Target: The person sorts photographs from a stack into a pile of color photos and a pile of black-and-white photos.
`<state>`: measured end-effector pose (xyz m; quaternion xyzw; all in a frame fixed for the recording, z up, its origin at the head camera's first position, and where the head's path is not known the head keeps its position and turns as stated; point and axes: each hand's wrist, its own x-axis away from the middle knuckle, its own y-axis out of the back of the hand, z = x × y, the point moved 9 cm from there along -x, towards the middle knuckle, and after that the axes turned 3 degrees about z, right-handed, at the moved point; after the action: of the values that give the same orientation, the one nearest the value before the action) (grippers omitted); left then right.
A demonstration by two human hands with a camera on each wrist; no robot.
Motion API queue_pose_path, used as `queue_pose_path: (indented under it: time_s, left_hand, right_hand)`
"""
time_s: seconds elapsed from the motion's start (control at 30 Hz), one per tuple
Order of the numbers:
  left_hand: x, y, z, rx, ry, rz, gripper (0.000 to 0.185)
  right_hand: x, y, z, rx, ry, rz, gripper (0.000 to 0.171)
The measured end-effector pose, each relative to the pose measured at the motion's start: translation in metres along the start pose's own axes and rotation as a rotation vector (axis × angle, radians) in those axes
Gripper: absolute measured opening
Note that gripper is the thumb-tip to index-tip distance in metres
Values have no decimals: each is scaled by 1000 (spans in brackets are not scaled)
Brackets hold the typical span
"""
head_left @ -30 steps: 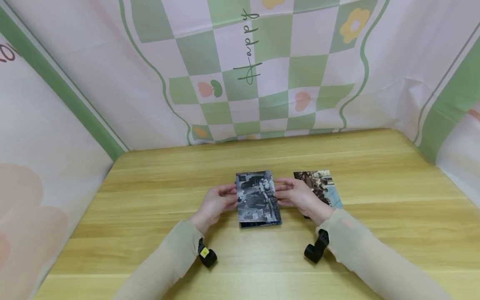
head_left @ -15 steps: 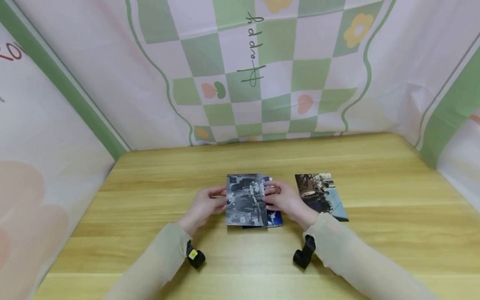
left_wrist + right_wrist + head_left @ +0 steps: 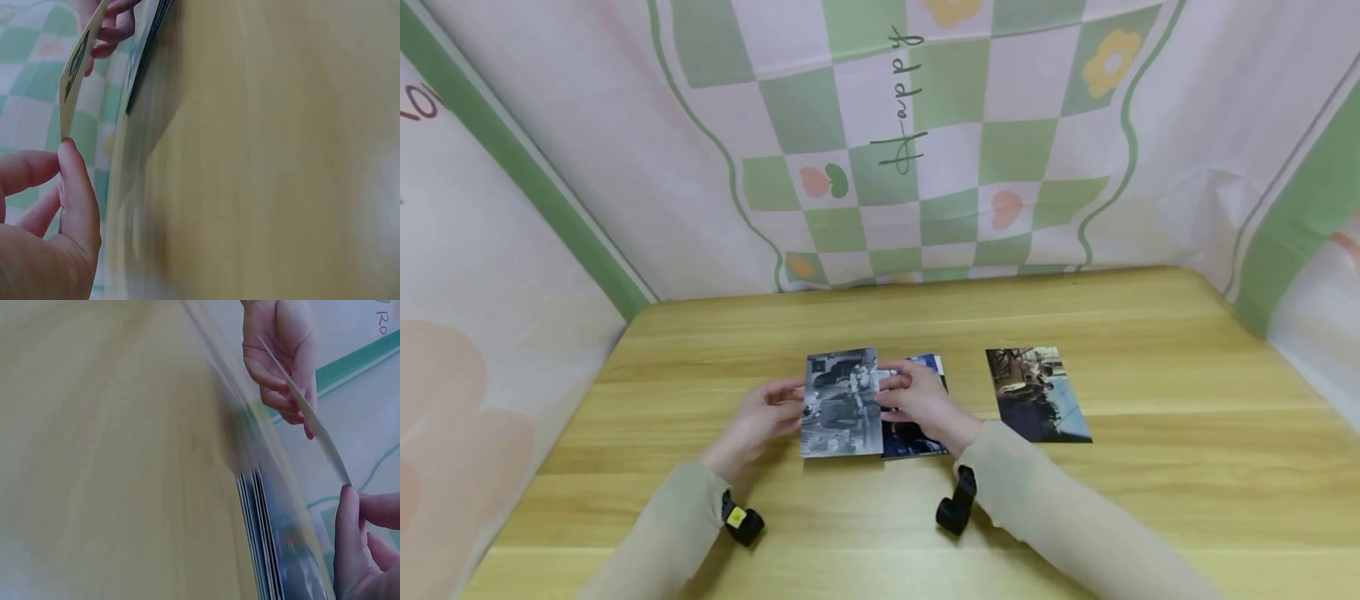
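Note:
A black-and-white picture postcard (image 3: 841, 408) is held up off the table between both hands. My left hand (image 3: 758, 423) pinches its left edge, and my right hand (image 3: 928, 407) pinches the right edge. Seen edge-on in the left wrist view, the postcard (image 3: 74, 81) shows a pale back with a small dark print. Partly under my right hand lies a stack of cards (image 3: 913, 442) with a dark blue picture on top. The right wrist view shows this stack (image 3: 257, 534) from the side, several cards thick, below the raised postcard (image 3: 312, 422).
A coloured picture postcard (image 3: 1037, 398) lies flat on the wooden table (image 3: 1150, 483), right of the stack. A green-and-white checked cloth (image 3: 951, 158) hangs behind the table's back edge. Each wrist carries a small black camera (image 3: 957, 508).
Both hands have carried the black-and-white postcard left, off the stack, exposing the blue picture beneath. The coloured postcard on the right, earlier partly behind the right arm, is now uncovered.

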<state>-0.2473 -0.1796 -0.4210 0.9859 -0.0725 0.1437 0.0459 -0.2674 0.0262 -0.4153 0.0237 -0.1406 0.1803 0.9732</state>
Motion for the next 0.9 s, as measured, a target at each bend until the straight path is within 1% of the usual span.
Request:
queue_pose_path:
  time_s: [0.13,0.23,0.37,0.43,0.53,0.6,0.73,0.8,0.9]
  left_hand:
    - [4,12,5,1,19,-14,48]
    - [7,21,7,-13,20,-19,49]
    - [11,36,10,-60,33,-34,48]
    - [13,43,13,-87,49,-46,48]
    - [16,52,15,-118,68,-59,48]
    - [17,56,15,-126,79,-64,49]
    - [16,60,15,-148,74,-48,52]
    - [15,62,16,-175,66,-36,52]
    - [12,61,16,-247,64,-34,50]
  right_hand:
    - [-3,-13,1,-18,0,-11,52]
    - [-7,-24,0,-24,-10,-17,52]
    - [-14,-40,-4,-21,-25,-4,52]
    - [-17,-48,-4,-20,-29,-4,51]
    - [-21,-58,-4,-14,-17,-13,51]
    - [-23,-62,-3,2,0,-23,51]
    - [-27,-68,-2,40,27,-41,51]
    - [-29,-70,-3,56,27,-47,50]
    - [-29,-70,-4,69,19,-55,50]
